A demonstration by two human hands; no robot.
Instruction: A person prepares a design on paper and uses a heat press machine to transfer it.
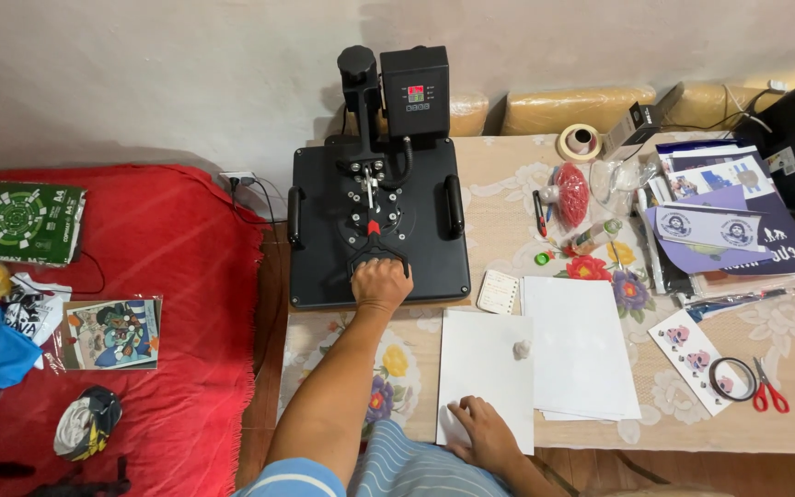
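Your left hand gripped the closed heat press handle | right hand lay flat on white paper | risk: hot plate could burn you.

Heat press stands behind paper sheets, scissors far right.

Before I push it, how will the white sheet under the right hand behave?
The white sheet is probably light and floppy, being thin and flat. It may slide easily on the tablecloth, though the right hand pins its near corner. The small crumpled bit on top would likely roll off.
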